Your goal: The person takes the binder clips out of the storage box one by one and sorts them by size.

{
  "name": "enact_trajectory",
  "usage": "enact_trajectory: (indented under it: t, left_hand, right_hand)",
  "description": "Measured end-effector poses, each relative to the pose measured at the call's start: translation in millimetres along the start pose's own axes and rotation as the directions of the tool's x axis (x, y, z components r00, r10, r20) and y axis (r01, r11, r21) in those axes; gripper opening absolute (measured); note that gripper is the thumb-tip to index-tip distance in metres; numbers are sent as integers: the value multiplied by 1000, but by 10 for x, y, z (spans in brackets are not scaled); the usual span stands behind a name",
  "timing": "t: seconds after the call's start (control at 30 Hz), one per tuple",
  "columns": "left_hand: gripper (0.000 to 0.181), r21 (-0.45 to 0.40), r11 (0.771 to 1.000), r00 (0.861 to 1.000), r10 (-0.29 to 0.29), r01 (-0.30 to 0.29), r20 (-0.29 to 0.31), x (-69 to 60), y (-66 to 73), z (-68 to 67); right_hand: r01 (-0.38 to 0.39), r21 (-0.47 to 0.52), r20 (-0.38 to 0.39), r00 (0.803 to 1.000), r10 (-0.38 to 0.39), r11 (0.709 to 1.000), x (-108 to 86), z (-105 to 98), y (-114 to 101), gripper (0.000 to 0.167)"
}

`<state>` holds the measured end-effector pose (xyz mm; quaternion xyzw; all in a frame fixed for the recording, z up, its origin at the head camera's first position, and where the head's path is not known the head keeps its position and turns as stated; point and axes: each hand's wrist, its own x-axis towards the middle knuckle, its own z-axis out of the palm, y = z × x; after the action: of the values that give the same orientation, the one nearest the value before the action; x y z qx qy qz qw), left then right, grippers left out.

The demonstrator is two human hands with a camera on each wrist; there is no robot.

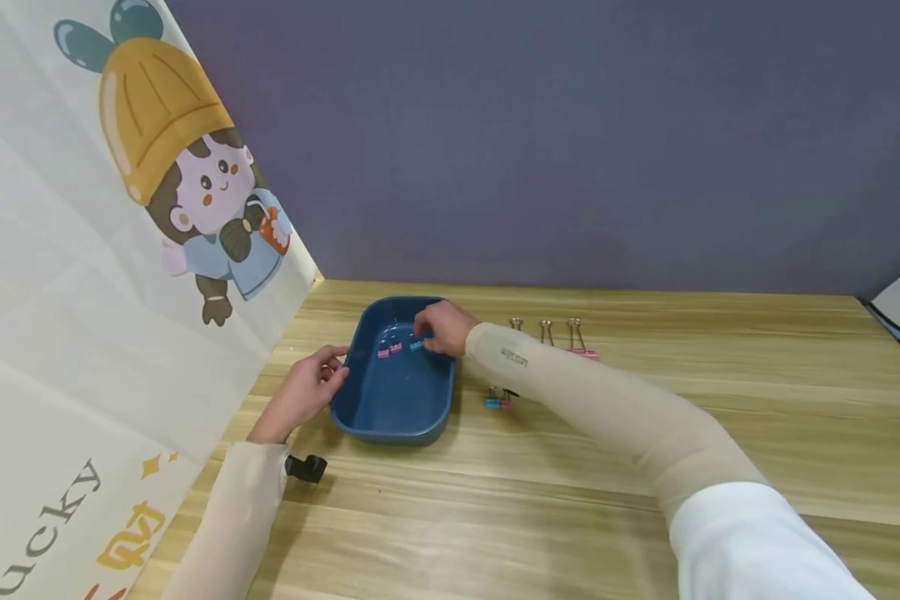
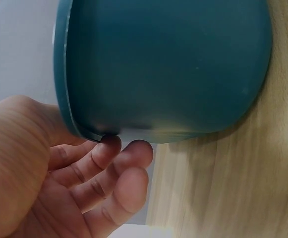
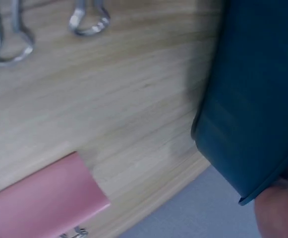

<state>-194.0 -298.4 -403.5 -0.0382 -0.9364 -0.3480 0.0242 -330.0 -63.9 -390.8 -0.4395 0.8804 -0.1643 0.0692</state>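
A deep blue plastic tray [image 1: 393, 417] stands on the wooden table, and my left hand [image 1: 307, 392] grips its left rim. In the left wrist view the thumb passes behind the rim of the tray [image 2: 173, 69], with bent fingertips [image 2: 134, 186] near its edge. Over the far right part of the tray, my right hand [image 1: 444, 327] points its fingers down and pinches a small blue binder clip [image 1: 416, 345]. Two pink binder clips [image 1: 383, 354] stand beside it on the tray floor. The right wrist view shows only part of that hand [image 3: 280, 210], at the tray's rim.
Right of the tray lie a small blue binder clip [image 1: 492, 403] and a pink one [image 1: 506, 404]. Behind my right forearm stand larger clips with silver handles [image 1: 546, 330], one with a pink body [image 1: 587, 355]. A grey-purple panel [image 1: 570, 150] rises behind the table.
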Motion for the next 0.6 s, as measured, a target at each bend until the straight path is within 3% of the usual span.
enact_trajectory:
  t: [0.27, 0.6]
  left_hand:
    - [35, -9, 1000, 1000, 25, -25, -11, -8, 4, -17]
    - [35, -6, 999, 999, 32, -32, -9, -9, -7, -8]
  right_hand:
    - [-144, -83, 21, 989, 146, 986, 81, -10, -102, 15]
    - [-201, -216, 37, 976, 214, 955, 170, 118, -132, 8]
